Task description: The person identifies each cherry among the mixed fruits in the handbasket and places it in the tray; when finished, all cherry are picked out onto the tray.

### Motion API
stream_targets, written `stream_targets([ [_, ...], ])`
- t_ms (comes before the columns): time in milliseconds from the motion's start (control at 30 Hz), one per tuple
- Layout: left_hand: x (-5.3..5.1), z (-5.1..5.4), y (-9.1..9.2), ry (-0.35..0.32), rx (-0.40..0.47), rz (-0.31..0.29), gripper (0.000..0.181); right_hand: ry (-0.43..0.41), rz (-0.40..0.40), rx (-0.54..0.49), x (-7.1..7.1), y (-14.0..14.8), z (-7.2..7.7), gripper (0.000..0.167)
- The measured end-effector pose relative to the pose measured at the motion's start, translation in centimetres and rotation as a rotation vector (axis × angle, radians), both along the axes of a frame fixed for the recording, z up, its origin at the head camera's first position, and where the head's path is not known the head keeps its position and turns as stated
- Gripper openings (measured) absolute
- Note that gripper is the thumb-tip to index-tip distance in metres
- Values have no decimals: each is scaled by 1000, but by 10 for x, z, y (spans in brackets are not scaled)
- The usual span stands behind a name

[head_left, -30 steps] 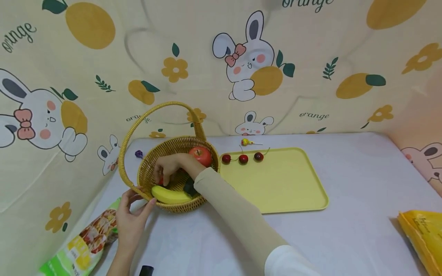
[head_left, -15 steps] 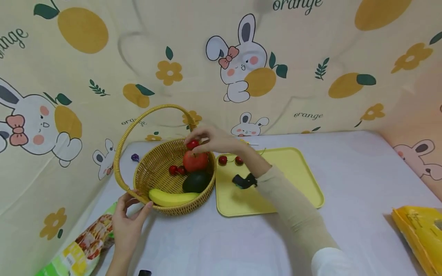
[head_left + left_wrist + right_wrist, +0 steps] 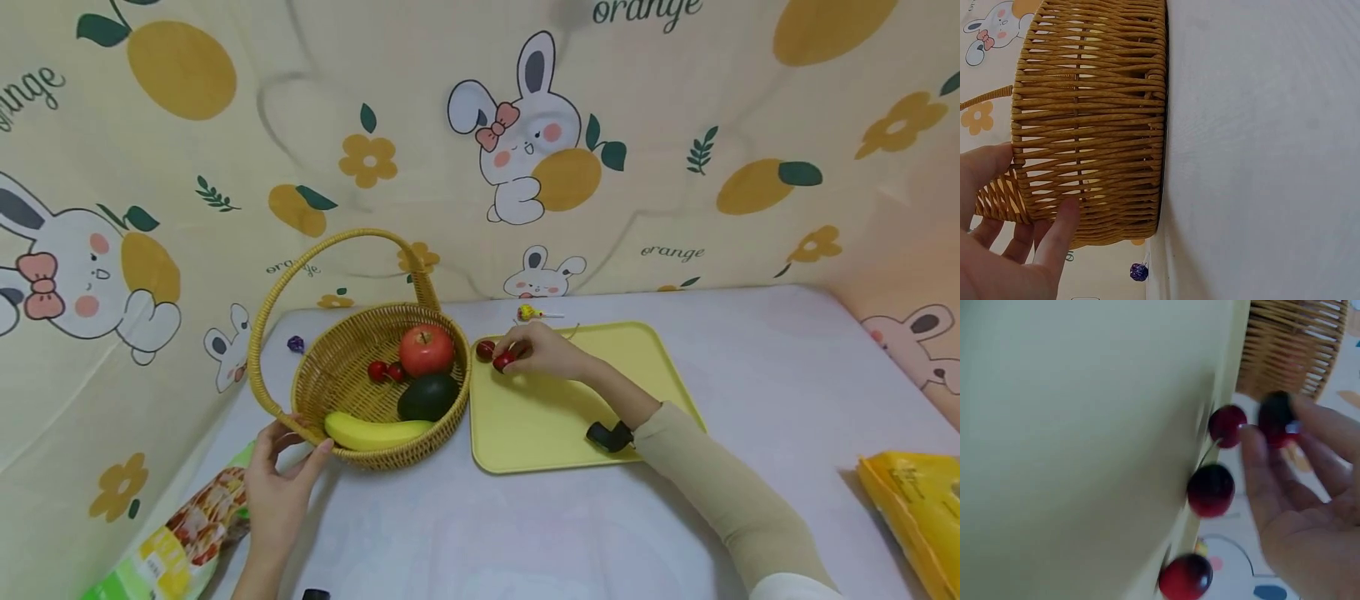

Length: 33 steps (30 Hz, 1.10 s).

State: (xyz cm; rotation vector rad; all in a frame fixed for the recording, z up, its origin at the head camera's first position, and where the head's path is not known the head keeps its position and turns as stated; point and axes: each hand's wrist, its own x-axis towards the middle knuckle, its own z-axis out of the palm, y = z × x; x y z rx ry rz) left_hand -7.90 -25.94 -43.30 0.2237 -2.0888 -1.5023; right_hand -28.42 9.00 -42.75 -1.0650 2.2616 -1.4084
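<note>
My left hand grips the wicker basket by its rim at the foot of the tall handle. Inside the basket lie a banana, a red apple, a dark green avocado and two cherries. Over the left back part of the yellow tray, my right hand pinches a cherry between thumb and fingers. Close by on the tray are three more cherries in the right wrist view; the hand mostly hides them in the head view.
Behind the tray lies a lollipop. A purple wrapped candy is left of the basket. A green snack bag lies at the left, and a yellow packet at the right edge. A printed cloth backdrop closes the back.
My right hand came up out of the basket with a cherry, passed over the apple and moved right to the tray. My left hand kept its grip on the basket.
</note>
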Motion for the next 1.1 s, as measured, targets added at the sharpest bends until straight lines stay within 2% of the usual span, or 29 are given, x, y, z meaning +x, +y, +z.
stream_targets([
  [300, -2, -2, 0, 21, 64, -34, 47, -11, 24, 52, -2, -13, -5, 22],
  [467, -2, -1, -1, 13, 52, -23, 47, -37, 23, 94, -3, -18, -9, 22],
  [667, -1, -3, -2, 23, 48, -26, 47, -2, 33, 128, -3, -22, -15, 18],
  [833, 0, -2, 0, 5, 50, -27, 47, 20, 33, 150, 0, -22, -14, 19],
  [900, 0, -1, 0, 2, 49, -30, 47, 43, 28, 181, 2, -22, -8, 20],
  [967, 0, -1, 1, 4, 48, -30, 47, 89, 24, 209, 3, -20, 4, 20],
  [1033, 0, 1, 1, 4, 48, -26, 46, 131, 10, 209, 2, -19, 24, 20],
  [1100, 0, 1, 1, 10, 48, -19, 46, 175, -4, 149, -1, -21, 49, 18],
])
